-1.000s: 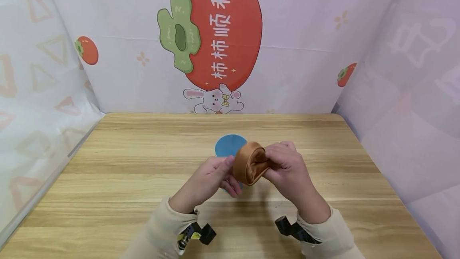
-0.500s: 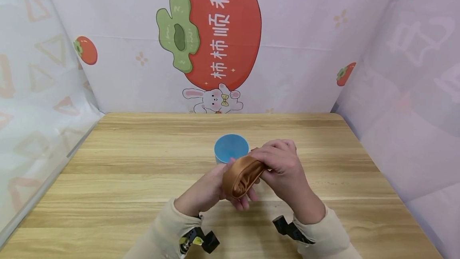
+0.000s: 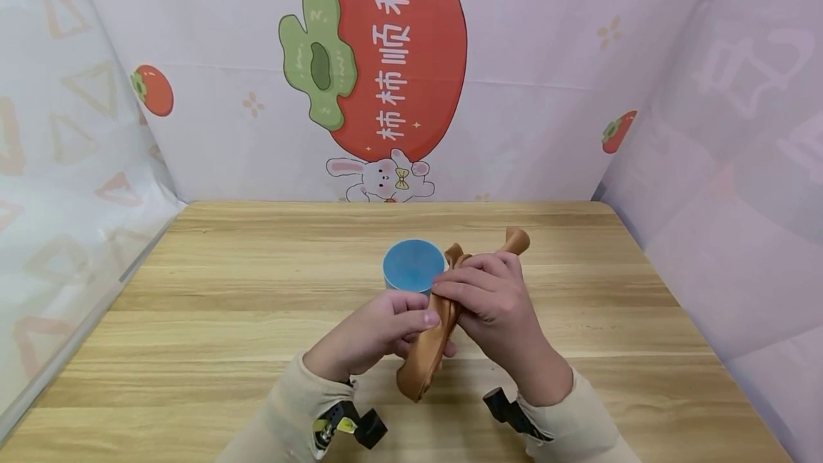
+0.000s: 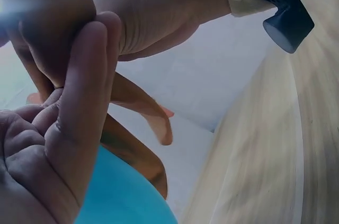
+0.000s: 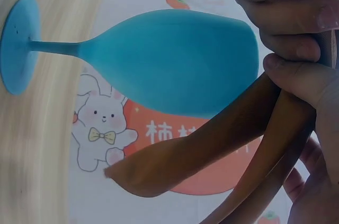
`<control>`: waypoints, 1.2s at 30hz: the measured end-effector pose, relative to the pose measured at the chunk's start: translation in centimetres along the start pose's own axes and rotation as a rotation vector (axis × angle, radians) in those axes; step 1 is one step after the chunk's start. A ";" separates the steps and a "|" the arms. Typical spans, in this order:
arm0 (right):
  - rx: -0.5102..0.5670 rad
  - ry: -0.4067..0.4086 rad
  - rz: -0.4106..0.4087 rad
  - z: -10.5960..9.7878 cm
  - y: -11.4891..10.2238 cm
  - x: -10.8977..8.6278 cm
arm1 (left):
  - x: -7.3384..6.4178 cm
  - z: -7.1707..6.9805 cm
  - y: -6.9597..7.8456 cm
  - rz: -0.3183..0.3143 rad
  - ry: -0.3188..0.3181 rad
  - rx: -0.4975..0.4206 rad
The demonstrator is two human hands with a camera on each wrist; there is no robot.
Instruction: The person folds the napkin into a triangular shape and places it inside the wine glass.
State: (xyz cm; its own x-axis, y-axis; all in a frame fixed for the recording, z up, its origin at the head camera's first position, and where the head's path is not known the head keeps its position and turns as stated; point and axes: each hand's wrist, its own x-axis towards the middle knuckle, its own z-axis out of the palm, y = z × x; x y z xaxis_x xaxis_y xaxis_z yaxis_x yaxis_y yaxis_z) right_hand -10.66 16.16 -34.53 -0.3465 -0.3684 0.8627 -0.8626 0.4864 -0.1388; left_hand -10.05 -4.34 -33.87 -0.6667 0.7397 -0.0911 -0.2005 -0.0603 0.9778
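Observation:
A brown satin cloth [image 3: 421, 366] is bunched lengthwise between my hands in the head view. Its folded end points down toward me, and loose ends stick out beyond my right hand [image 3: 498, 302]. That hand grips the gathered middle, fingers over the top. My left hand [image 3: 379, 331] pinches the near part, thumb on top; its other fingers are partly hidden behind the cloth. Just beyond the hands stands a blue goblet [image 3: 414, 266]. In the right wrist view the goblet [image 5: 175, 60] shows its stem and round foot, with a cloth tail [image 5: 212, 134] hanging beside its bowl.
The goblet's foot rests on the wood-grain table [image 3: 257, 291]. A white printed curtain [image 3: 527, 91] with persimmon pictures rises behind the table, and pale curtains flank both sides. Each wrist carries a small black camera [image 3: 369, 429].
The cloth's open loop has flattened into a narrow strip, its near end swinging down toward me. Loose ends now show beyond the right hand. The goblet has stayed in place.

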 end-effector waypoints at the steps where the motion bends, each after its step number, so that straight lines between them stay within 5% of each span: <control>1: -0.001 0.002 -0.002 0.0 0.0 0.0 | 0.0 0.0 0.0 -0.003 0.007 0.018; 17: 0.012 0.033 0.050 -0.2 0.3 0.4 | 0.1 0.3 0.0 0.044 0.050 0.090; 28: -0.032 0.145 0.112 -0.6 0.5 0.4 | -0.6 -0.5 0.7 0.190 0.166 0.336; 33: 0.021 0.162 0.159 -0.6 0.4 0.4 | -1.0 -0.7 1.1 0.233 0.214 0.367; 36: 0.148 0.169 0.261 -0.6 0.1 0.3 | -1.2 -0.8 1.3 0.249 0.226 0.363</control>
State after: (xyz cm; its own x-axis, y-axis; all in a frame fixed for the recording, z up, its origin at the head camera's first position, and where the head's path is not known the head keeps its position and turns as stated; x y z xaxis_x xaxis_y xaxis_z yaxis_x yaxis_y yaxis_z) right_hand -10.63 16.61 -34.03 -0.5077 -0.1044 0.8552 -0.8012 0.4222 -0.4241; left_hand -10.09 -5.83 -32.64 -0.8095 0.5665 0.1541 0.2207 0.0505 0.9740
